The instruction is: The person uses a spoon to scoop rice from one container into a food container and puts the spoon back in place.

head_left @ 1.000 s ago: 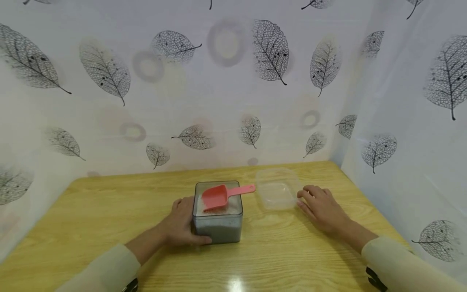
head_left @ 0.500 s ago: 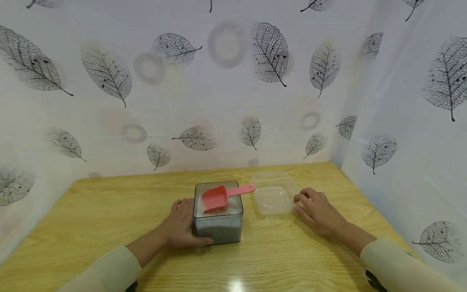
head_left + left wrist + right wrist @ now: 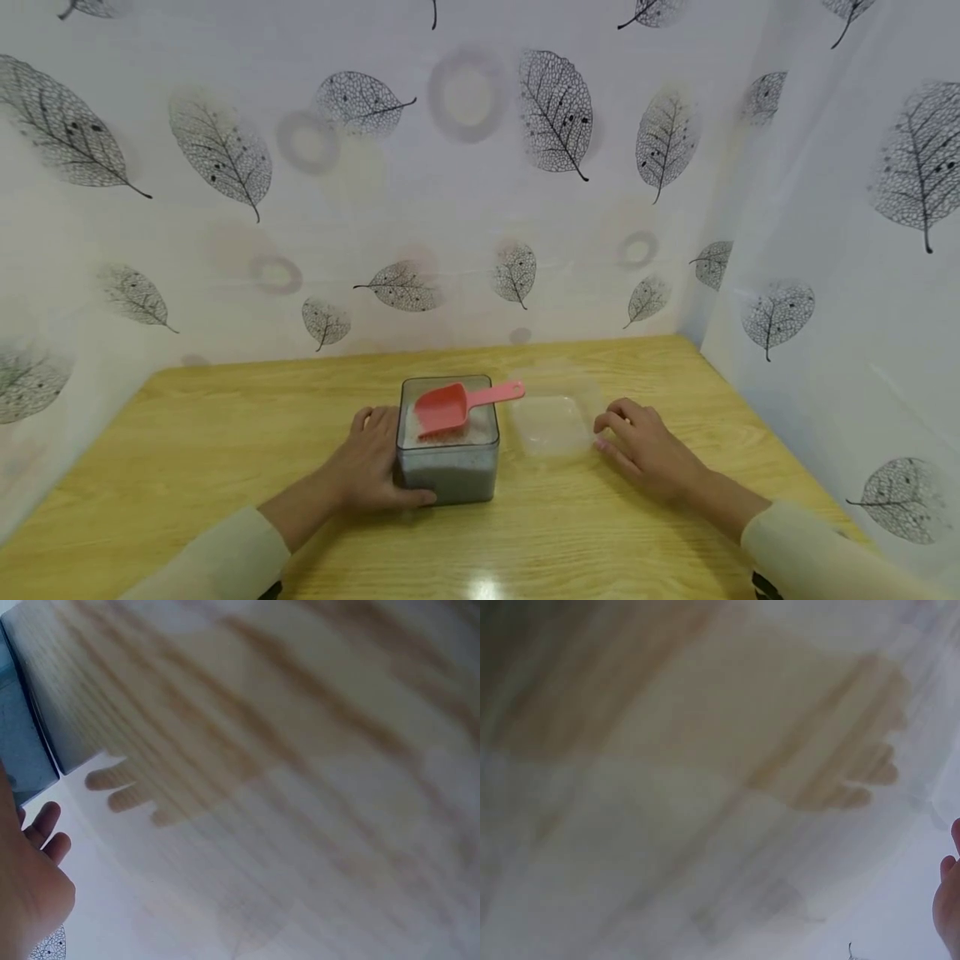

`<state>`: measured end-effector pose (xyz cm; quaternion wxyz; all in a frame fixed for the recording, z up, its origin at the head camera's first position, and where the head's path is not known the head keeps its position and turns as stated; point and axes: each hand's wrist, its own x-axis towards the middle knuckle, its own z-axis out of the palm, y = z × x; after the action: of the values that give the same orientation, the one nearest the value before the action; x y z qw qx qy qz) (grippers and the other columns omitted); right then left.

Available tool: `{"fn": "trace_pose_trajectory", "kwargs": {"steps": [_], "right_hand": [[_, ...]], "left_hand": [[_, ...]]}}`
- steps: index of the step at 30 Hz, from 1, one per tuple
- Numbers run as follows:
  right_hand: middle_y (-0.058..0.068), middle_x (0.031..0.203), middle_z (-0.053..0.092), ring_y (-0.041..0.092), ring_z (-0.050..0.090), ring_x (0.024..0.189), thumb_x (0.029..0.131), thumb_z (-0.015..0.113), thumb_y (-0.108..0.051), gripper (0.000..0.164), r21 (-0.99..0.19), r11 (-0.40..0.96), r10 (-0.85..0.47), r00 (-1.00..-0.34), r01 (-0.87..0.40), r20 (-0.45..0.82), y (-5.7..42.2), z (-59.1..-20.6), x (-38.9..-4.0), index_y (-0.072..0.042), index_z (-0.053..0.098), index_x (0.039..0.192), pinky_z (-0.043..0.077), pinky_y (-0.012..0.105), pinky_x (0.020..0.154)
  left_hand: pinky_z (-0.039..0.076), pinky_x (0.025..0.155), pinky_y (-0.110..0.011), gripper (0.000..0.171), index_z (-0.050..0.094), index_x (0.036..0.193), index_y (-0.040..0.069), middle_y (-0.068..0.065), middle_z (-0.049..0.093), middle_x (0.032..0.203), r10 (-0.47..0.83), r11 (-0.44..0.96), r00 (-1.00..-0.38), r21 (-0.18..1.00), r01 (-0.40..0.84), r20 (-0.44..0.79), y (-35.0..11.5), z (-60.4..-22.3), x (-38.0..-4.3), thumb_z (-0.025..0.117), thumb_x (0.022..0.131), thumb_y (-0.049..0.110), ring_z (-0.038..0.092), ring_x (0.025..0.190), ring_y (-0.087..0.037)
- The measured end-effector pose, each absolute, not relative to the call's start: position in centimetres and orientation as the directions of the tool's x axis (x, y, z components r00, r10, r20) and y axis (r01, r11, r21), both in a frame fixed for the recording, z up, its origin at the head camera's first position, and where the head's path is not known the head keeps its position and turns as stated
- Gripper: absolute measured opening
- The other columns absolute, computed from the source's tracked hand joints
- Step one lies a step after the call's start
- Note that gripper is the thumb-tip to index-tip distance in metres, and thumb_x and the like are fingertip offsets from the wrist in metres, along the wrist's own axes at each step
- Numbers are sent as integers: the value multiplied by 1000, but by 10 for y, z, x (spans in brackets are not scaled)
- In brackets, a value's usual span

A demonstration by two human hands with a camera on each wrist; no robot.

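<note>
The left hand (image 3: 367,468) clamped a square, clear-grey plastic canister (image 3: 453,471), a pink plastic scoop (image 3: 456,407) across its top; by the right hand (image 3: 648,450) sat a square, clear plastic tub (image 3: 553,423), whether pinched I couldn't tell

Head view forward-down, wrist views near tabletop (image 3: 555,521)

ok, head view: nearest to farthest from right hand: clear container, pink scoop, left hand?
1. Clear container: beside the right hand, fingertip side.
2. Pink scoop: atop the square canister.
3. Left hand: on the canister's left side.
</note>
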<state>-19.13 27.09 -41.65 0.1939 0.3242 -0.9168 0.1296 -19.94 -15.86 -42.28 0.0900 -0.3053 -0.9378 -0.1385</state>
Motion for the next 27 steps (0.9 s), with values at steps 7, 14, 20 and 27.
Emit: {"fn": "trace_pose_trajectory", "kwargs": {"steps": [7,14,20,27], "right_hand": [[-5,104,53,10,49,90,95,68,-19,11,-22,705,-608,-620,-709,496,266,-418,-190,-17,64,104,41,44,87],[-8,89,54,5,43,77,99,62,-30,16,55,598,-669,-460,-799,584,264,-418,-190,-16,71,100,41,29,72],[-7,84,57,5,45,72,104,52,-39,33,136,486,-692,-286,-863,663,259,-417,-191,-16,72,93,41,23,66],[-6,81,57,6,46,70,104,53,-37,32,182,416,-699,-185,-891,691,259,-419,-191,-15,72,90,42,21,63]], "left_hand": [[24,111,-57,111,39,142,8,-9,51,130,547,775,-795,202,599,262,-158,-422,-198,60,68,87,45,124,-27],[25,110,-57,111,39,142,8,-9,51,130,544,779,-795,190,598,268,-158,-423,-197,60,68,87,45,123,-27],[25,110,-56,111,39,142,8,-9,52,129,540,782,-796,186,595,274,-160,-423,-197,60,68,88,45,123,-27],[24,110,-55,112,38,144,8,-8,52,129,547,774,-790,194,603,276,-158,-424,-198,59,68,89,45,123,-26]]}}
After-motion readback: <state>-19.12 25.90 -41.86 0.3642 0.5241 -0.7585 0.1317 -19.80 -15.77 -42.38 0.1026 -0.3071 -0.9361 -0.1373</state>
